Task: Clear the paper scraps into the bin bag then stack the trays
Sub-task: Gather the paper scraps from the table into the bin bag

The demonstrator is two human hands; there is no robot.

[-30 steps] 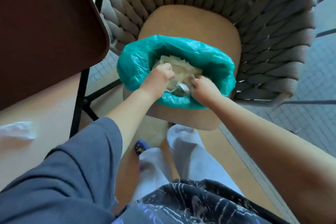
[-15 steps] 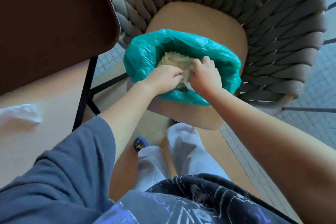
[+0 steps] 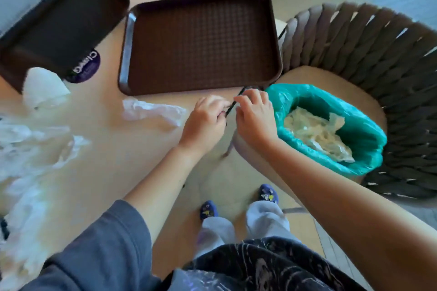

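My left hand [image 3: 205, 123] and my right hand [image 3: 255, 117] hover side by side at the table's right edge, just in front of the near tray. Both hold nothing; the left fingers are loosely curled, the right ones spread. A teal bin bag [image 3: 369, 142] stands open on the chair seat right of my right hand, with crumpled tan paper [image 3: 314, 132] inside. A brown tray [image 3: 125, 54] lies upright and bare on the table. A second dark tray [image 3: 59, 19] lies at the far left. White paper scraps [image 3: 151, 110] lie left of my left hand.
More white scraps [image 3: 42, 87] rest against the left tray, and several crumpled pieces [image 3: 28, 149] cover the table's left side. A round purple sticker [image 3: 84, 68] shows by the left tray. The woven chair [image 3: 378, 54] curves around the bag. My feet stand below the table edge.
Both hands have come out of the bin bag and moved left over the table edge. My view has swung up and left, so the trays and loose scraps now show.
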